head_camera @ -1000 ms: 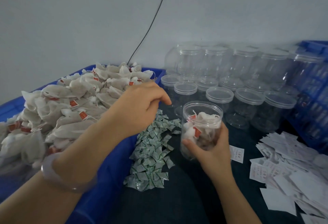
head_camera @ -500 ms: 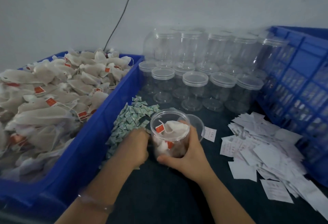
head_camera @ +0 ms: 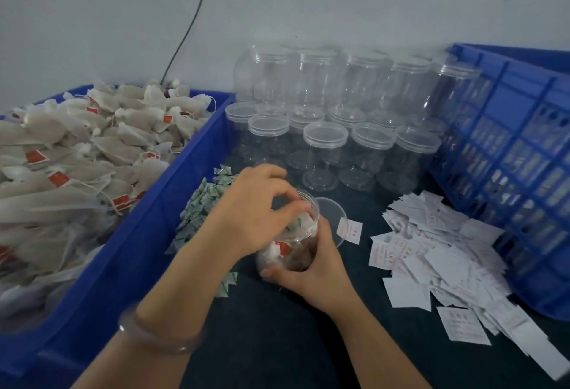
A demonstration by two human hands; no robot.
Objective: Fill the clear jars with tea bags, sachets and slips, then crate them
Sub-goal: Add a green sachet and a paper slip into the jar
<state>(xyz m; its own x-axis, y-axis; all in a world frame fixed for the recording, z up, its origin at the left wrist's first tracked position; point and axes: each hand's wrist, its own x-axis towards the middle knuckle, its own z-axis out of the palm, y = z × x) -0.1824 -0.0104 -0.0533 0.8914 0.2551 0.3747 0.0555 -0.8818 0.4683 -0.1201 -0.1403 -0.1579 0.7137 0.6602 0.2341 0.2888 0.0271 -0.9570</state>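
Observation:
An open clear jar [head_camera: 297, 257] holding tea bags stands on the dark table, and my right hand [head_camera: 314, 271] grips its side from the right. Over the jar's mouth, my left hand [head_camera: 254, 219] pinches a small green sachet [head_camera: 293, 224] with its fingertips inside the rim. More green sachets [head_camera: 200, 206] lie in a pile just left of the jar. Tea bags with red tags [head_camera: 92, 154] are heaped in a blue bin [head_camera: 148, 213] on the left. White paper slips [head_camera: 431, 253] are scattered to the right.
Several empty clear jars [head_camera: 325, 142] with lids stand in rows at the back. A loose clear lid [head_camera: 333, 213] lies behind the held jar. A blue slatted crate [head_camera: 509, 157] leans at the right. A black cable [head_camera: 191, 24] runs down the wall.
My left hand left the tea bag bin, dropped to the green sachet pile, then rose to the jar's mouth with a sachet. My right hand kept its grip on the jar.

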